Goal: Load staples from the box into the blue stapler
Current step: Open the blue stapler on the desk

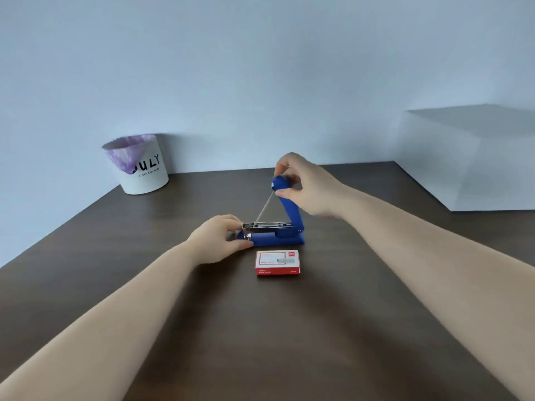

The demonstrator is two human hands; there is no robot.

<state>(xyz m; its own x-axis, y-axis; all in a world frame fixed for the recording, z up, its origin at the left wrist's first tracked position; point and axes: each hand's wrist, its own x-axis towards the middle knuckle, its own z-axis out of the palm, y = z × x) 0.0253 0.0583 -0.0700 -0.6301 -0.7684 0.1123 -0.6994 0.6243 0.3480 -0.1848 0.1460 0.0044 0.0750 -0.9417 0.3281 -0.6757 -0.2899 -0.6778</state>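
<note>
Blue plastic stapler (285, 227) sitting mid dark brown wooden table (289, 328), top arm swung up — right hand (307, 186) pinching its raised tip. Left hand (215, 240) gripping the base's front end and steel staple channel (267, 225). Small red-and-white cardboard staple box (278, 262) lying shut just in front of it.

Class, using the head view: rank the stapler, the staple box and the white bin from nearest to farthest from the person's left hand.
1. Stapler: the left hand holds its front end.
2. Staple box: just right of that hand, toward the camera.
3. White bin: far back on the left.
</note>
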